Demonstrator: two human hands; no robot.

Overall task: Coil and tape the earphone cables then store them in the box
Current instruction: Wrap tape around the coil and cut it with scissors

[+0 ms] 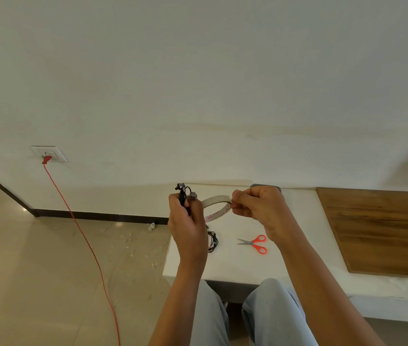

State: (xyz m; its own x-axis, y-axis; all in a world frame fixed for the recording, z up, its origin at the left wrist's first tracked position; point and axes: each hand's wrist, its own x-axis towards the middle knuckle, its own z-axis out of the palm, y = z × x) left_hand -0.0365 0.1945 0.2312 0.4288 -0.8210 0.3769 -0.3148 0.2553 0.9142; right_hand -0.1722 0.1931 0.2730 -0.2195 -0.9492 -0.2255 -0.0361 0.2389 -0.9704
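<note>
The task looks to be in its middle stretch; the earphone cables (184, 196) are gathered into a bundle, so the coiling seems largely done, though some dark loops hang loose below the fist, just above the worktop (235, 268); no tape shows on the bundle yet, and storing is not yet begun.

The left hand (188, 228) is closed in a fist around the bundle, held upright, with the earbuds and plug end poking out above the fingers; the right hand (258, 208) has its fingers curled, thumb and forefinger pinching the near rim of the tape roll (216, 199), probably hunting for or peeling the free end; whether the strip is lifted is too small to tell.

The roll hangs in the air between the two hands, its left side running behind the left fingers; whether that hand also steadies it cannot be told.

Red-handled scissors (254, 243) lie on the worktop below the right hand, within easy reach for the cut; a grey object (265, 186) peeks out behind the right knuckles and may be the box, but it is mostly hidden.

What remains, by this judgement: free a strip, wrap the bundle, cut, then put it away.
</note>
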